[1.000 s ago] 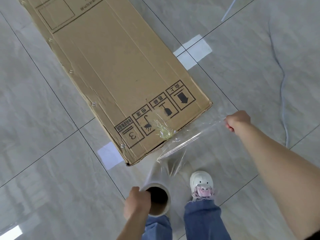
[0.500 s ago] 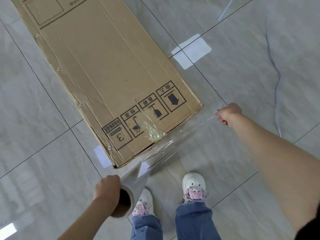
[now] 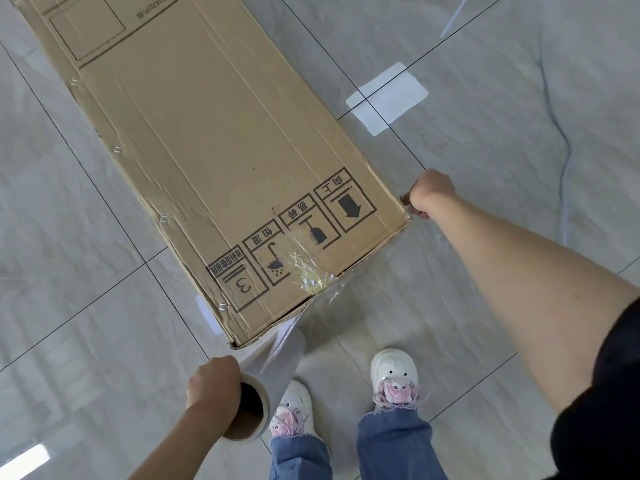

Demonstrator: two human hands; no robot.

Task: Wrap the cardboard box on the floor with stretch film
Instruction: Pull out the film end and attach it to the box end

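Note:
A long brown cardboard box point(image 3: 214, 140) with black handling symbols lies flat on the tiled floor, its near end towards me. My left hand point(image 3: 213, 381) grips the stretch film roll point(image 3: 273, 375) by its cardboard core, just below the box's near left corner. Clear stretch film point(image 3: 346, 289) runs from the roll along the box's near end face. My right hand point(image 3: 431, 195) is curled at the box's near right corner and pinches the film's free end there. A crumpled patch of film sticks to the box top near the near edge.
My two feet in white shoes point(image 3: 394, 375) stand right in front of the box end. White tape patches point(image 3: 388, 95) mark the grey floor tiles. A thin pale cable point(image 3: 564, 161) trails along the floor at the right.
My right hand has moved in from the floor at the right up against the box's near right corner, drawing the film flat on the end face. The left hand with the roll stays near the left corner.

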